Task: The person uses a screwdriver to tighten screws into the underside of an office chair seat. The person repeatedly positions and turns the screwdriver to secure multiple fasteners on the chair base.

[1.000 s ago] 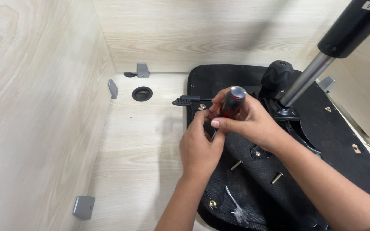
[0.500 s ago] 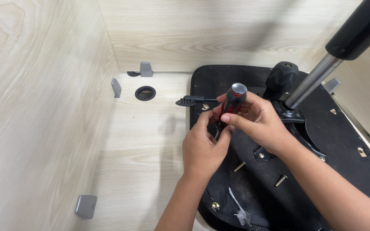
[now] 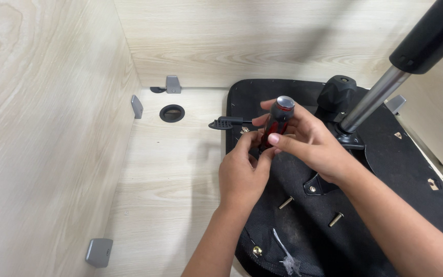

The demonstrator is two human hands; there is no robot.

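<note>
Both hands meet at the screwdriver: right hand clamps its upright handle, left hand pinches below, over the chair seat underside.

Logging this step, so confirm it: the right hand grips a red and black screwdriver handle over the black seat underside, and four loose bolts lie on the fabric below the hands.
Not four. The head view shows two loose bolts on the black seat underside, below the hands. The rest holds: the right hand grips the red and black screwdriver handle, with the left hand beside it.
</note>
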